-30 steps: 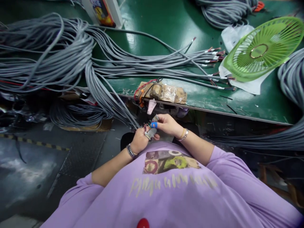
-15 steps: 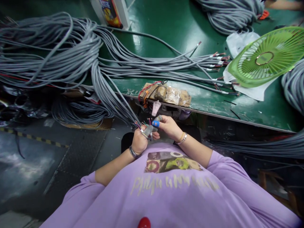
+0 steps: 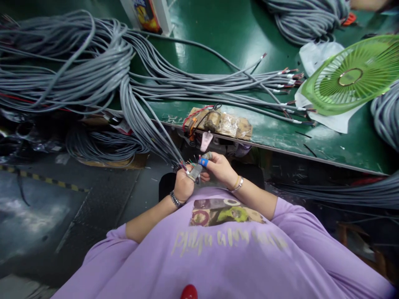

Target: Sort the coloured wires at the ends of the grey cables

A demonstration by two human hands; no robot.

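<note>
Close to my body, my left hand (image 3: 183, 182) is closed around the end of a grey cable, its thumb wrapped in grey tape. Thin coloured wires (image 3: 193, 162) fan out from the cable end between my hands. My right hand (image 3: 220, 168) pinches at these wires with a blue-wrapped thumb and a grey-wrapped finger; the exact wires between the fingertips are too small to make out. Several more grey cables (image 3: 146, 124) run from the bench down to my left hand, their stripped ends beside it.
A big heap of grey cables (image 3: 84, 70) lies on the green bench (image 3: 215, 20), with stripped, white-banded ends toward a green fan (image 3: 350, 77). A taped wooden block (image 3: 229, 123) sits at the bench edge. Another coil (image 3: 308, 18) lies at the back right, near a person's arm (image 3: 369, 4).
My right hand has shifted very slightly left, closer to my left hand, among the wire ends. The view has moved a little; the grip of both hands looks the same.
</note>
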